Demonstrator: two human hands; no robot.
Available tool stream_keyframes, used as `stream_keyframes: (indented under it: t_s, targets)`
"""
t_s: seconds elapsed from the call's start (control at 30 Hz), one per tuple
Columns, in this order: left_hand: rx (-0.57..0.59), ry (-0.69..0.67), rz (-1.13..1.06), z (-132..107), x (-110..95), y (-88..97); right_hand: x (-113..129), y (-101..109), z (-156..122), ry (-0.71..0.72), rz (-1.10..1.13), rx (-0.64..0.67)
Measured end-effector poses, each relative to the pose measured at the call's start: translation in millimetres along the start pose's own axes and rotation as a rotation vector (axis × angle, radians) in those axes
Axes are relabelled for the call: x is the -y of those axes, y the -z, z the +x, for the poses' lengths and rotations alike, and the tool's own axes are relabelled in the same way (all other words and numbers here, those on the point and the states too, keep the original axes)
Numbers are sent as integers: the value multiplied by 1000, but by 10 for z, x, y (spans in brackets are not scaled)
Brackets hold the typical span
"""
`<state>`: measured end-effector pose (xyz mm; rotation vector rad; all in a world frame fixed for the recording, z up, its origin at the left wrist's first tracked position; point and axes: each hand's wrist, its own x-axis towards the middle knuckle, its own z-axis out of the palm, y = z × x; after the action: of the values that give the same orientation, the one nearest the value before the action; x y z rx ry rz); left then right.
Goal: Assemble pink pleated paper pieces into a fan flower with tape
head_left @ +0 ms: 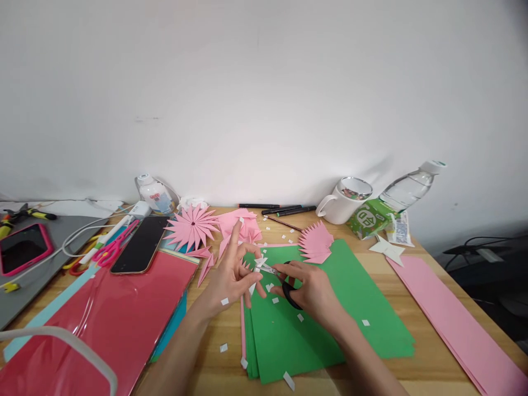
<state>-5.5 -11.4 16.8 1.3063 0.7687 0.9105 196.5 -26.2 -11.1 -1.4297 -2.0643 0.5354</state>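
Note:
My right hand (307, 289) grips scissors (291, 293) with black handles, their blades pointing left towards my other hand. Between the thumb and fingers of my left hand (235, 269) is a small white strip (252, 286), paper or tape; its exact kind is hard to tell. The left index finger points up with a white bit (241, 220) on its tip. Another white bit (225, 301) sits on that wrist. Both hands are above a stack of green paper (305, 341), where small white squares (300, 318) lie scattered. Fingers partly hide the blades and strip.
Behind are a folded pink paper wheel (193, 224), a pink fan (317, 242), markers (289, 210), a mug (346, 199) and a leaning bottle (408, 190). Left lie red sheets (107, 308), a phone (142, 245) and pink scissors (115, 245); right, pink strips (449, 324).

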Motion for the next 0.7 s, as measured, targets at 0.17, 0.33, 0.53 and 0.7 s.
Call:
stream_keyframes:
  t_s: [0.17,0.33,0.53,0.7]
  targets:
    - [22,27,-3,-5,-26,2,20,81,-6,-22,27,61]
    - [51,48,-39,-12,-39,-5,19,103,-11,-17,38,76]
    - [94,53,-64,-31,-15,33,13,125,-13,-21,68,107]
    - [125,49,-81,-37,-22,42,19,130,-13,-23,126,100]
